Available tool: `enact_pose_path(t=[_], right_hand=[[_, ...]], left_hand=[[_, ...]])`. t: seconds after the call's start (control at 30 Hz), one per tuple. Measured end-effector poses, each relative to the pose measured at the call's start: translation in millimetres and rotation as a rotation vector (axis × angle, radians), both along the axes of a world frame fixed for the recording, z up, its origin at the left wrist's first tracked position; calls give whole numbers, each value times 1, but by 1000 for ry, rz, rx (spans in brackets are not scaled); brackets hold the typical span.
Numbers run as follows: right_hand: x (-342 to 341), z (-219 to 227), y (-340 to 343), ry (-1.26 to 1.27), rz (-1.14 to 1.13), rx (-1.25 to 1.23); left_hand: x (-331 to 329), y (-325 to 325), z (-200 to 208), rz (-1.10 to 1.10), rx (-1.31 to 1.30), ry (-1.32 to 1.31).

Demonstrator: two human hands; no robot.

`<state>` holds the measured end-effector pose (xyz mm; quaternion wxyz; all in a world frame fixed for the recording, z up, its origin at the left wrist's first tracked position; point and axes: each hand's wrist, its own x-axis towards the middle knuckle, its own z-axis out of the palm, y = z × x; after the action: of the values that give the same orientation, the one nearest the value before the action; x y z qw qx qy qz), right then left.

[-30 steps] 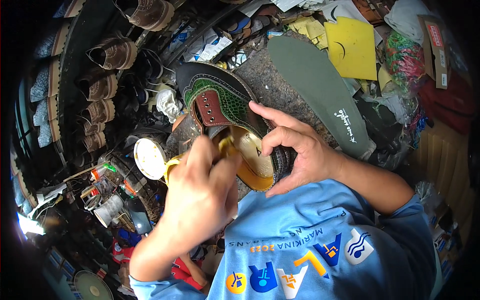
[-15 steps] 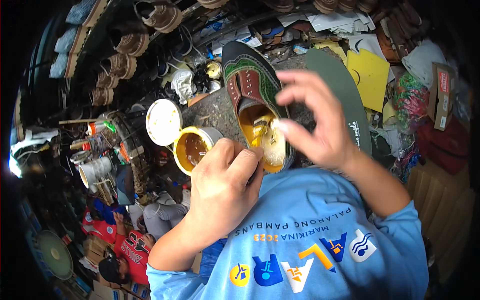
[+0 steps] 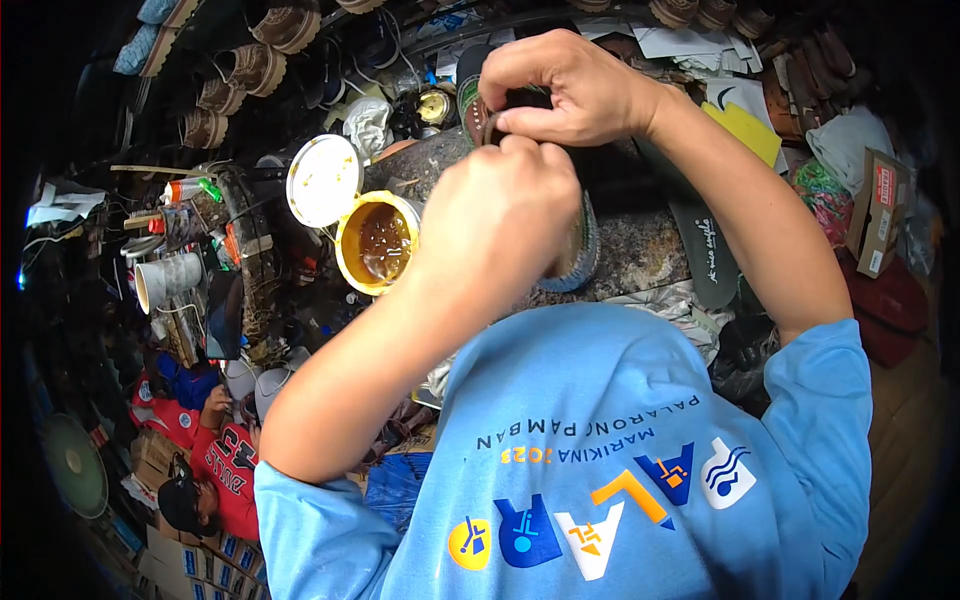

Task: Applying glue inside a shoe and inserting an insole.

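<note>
A leather shoe (image 3: 473, 112) with black, green and brown panels lies on the worn work surface, its toe pointing away from me. Over its opening, my left hand (image 3: 505, 205) is closed in a fist; whatever it holds is hidden beneath the knuckles. My right hand (image 3: 575, 90) arches over the front of the shoe, thumb and fingers pinching near the brown tongue and lacing edge. Left of the shoe stands an open tub (image 3: 350, 262) of brown, glossy glue-like liquid. Most of the shoe's inside is covered by my hands.
A smeared white lid (image 3: 322, 182) leans by the tub. A dark green insole (image 3: 703, 240) lies to the right, under my right forearm. Brown shoes (image 3: 255, 70) line the upper left. A person in a red shirt (image 3: 225, 470) is at the lower left, and a shoebox (image 3: 876, 212) stands at right.
Both hands have moved up and away from me, toward the front of the shoe. My right hand went from spread beside the shoe to pinching it. The yellow-stained tool in my left hand is now out of sight.
</note>
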<state>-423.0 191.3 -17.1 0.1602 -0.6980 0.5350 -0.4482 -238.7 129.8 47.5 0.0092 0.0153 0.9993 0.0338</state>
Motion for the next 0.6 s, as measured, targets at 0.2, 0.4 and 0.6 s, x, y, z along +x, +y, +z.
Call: enact_pose_path(t=[0.2,0.4,0.6], right_hand=[[8,-12,-8,-153,0,2],[8,-14,-6,-213,2,-38],[9,-11,-1,-205,6,-81]], left_hand=[[41,20,63,-40,355,-148],[16,-1,18,44,257,97],[54,3,64,207,629,132]])
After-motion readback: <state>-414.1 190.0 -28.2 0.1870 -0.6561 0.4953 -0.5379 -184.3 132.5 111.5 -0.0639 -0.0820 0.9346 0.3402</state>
